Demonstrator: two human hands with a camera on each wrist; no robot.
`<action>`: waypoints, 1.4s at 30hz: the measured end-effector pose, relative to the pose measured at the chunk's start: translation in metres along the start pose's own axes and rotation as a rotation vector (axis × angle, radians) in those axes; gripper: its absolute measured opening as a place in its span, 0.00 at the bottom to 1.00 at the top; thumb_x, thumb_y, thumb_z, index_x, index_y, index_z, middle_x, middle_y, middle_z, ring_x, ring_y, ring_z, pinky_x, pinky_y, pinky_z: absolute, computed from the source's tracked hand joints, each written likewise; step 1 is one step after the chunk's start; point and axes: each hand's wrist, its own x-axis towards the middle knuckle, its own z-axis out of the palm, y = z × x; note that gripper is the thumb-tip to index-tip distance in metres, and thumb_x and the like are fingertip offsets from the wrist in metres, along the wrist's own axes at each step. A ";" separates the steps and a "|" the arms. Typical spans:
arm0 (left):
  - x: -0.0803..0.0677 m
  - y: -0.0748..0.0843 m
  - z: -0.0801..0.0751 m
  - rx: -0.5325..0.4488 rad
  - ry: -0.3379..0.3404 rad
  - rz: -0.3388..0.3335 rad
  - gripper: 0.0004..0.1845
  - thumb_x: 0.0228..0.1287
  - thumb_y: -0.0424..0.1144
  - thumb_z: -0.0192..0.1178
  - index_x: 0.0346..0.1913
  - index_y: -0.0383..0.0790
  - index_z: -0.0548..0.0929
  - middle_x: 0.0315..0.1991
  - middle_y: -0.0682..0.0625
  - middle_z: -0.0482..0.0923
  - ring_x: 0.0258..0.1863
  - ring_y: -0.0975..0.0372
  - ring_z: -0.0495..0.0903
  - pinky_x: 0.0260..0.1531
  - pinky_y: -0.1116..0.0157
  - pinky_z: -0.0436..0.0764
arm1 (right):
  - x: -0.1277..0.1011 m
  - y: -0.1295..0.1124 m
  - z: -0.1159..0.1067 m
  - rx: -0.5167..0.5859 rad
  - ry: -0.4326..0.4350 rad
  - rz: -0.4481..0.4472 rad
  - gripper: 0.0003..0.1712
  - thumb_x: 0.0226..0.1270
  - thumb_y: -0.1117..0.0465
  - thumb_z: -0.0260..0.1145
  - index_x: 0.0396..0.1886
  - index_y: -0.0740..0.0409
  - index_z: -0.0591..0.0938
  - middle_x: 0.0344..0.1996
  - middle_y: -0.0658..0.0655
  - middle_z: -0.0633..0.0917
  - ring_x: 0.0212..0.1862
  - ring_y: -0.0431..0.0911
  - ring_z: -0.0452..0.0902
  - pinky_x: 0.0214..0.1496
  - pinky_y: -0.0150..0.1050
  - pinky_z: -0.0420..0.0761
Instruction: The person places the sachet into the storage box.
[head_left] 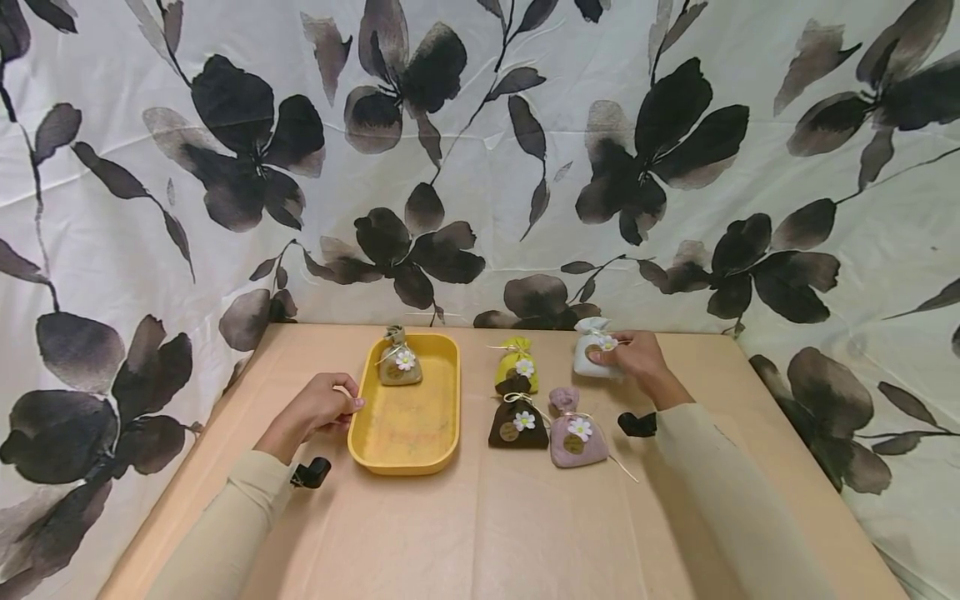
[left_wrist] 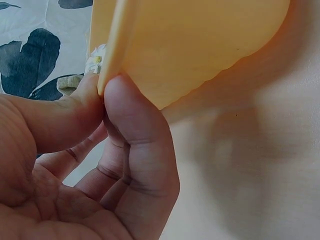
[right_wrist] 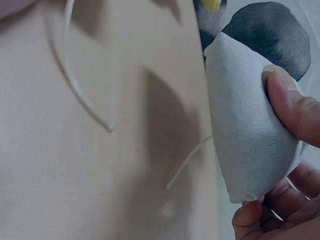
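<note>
Peach surface (head_left: 525, 533), lower frame: left fingers (left_wrist: 145, 145) pinch yellow oblong plastic tray (head_left: 405, 442); right fingers (right_wrist: 302, 112) grip white cloth pouch (right_wrist: 245, 120).

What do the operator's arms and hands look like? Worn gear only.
Left sleeve and right sleeve: long, plain, pale beige. Left hand and right hand: no gloves. Small black left unit and right unit jut out near the wrists.

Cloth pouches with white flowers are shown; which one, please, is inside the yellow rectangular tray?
Only the tan cloth pouch is in the tray; the yellow pouch, brown pouch and pink pouch are outside; the right hand grips the white pouch.
</note>
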 end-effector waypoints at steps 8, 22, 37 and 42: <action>0.000 -0.001 -0.001 0.002 -0.001 0.005 0.08 0.73 0.33 0.63 0.49 0.36 0.76 0.29 0.48 0.77 0.24 0.62 0.78 0.24 0.68 0.82 | -0.005 -0.015 0.001 0.022 -0.008 -0.007 0.39 0.58 0.55 0.81 0.65 0.69 0.79 0.55 0.63 0.80 0.54 0.51 0.74 0.48 0.30 0.75; 0.001 -0.002 -0.001 -0.014 -0.005 -0.001 0.08 0.74 0.33 0.63 0.49 0.35 0.76 0.30 0.48 0.76 0.25 0.61 0.78 0.23 0.68 0.82 | -0.010 -0.037 0.014 0.065 -0.016 -0.031 0.36 0.59 0.61 0.80 0.64 0.70 0.78 0.57 0.65 0.79 0.52 0.51 0.75 0.45 0.29 0.76; 0.000 0.000 -0.002 0.001 0.001 0.001 0.08 0.74 0.33 0.63 0.49 0.36 0.77 0.31 0.45 0.78 0.24 0.61 0.78 0.25 0.66 0.83 | -0.016 -0.064 0.033 0.127 -0.015 -0.093 0.33 0.57 0.63 0.81 0.59 0.72 0.80 0.51 0.63 0.80 0.44 0.45 0.76 0.39 0.28 0.79; -0.002 -0.002 -0.002 0.000 -0.005 0.008 0.08 0.73 0.33 0.63 0.49 0.35 0.76 0.30 0.47 0.77 0.24 0.62 0.78 0.24 0.67 0.82 | -0.022 -0.074 0.043 0.146 -0.029 -0.103 0.32 0.57 0.63 0.81 0.59 0.71 0.80 0.51 0.62 0.80 0.45 0.46 0.76 0.40 0.29 0.79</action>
